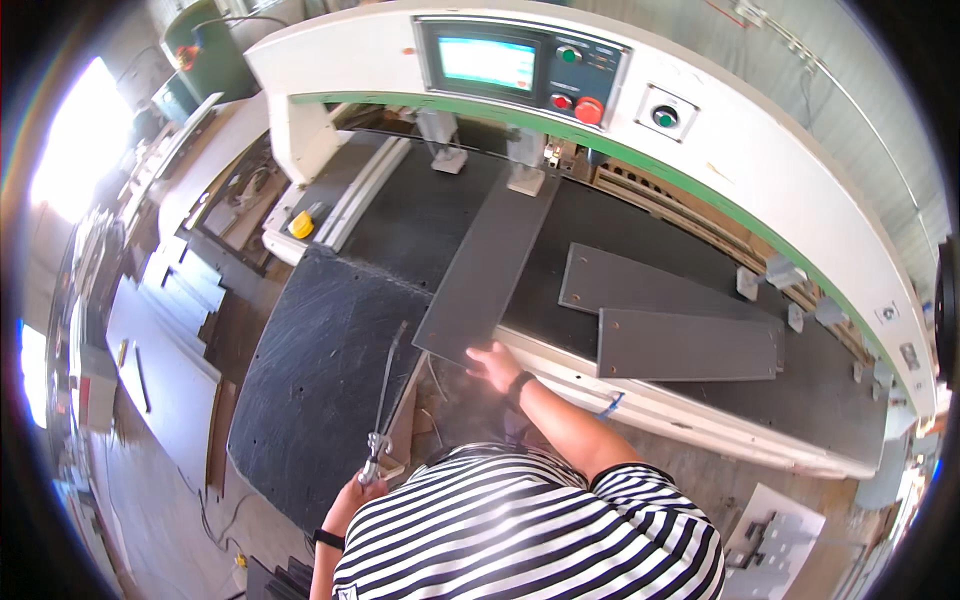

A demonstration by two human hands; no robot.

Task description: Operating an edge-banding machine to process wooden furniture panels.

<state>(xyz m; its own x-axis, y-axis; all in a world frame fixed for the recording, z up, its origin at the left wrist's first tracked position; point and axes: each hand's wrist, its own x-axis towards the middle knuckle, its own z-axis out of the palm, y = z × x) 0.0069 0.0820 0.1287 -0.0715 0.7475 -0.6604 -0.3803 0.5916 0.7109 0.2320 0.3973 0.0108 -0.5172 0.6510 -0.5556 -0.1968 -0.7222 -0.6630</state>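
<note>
My left hand (360, 492) is closed round an air blow gun (375, 455) with a long thin metal nozzle, which points away over a black scratched side table (310, 370). With its fingers at the near edge, my right hand (495, 367) grips a long dark grey panel (485, 265). The panel lies lengthwise on the machine's black bed, its far end beneath a grey pressing foot (525, 178). To the right, two more grey panels, a front one (690, 345) and a back one (650, 280), lie overlapping on the bed.
A white machine beam (750, 150) arches over the bed, carrying a control panel with a lit screen (487, 62) and a red button (589, 110). Further pressing feet (748, 282) stand along the back. Pale boards (165, 370) lie stacked at the left, near a yellow object (301, 225).
</note>
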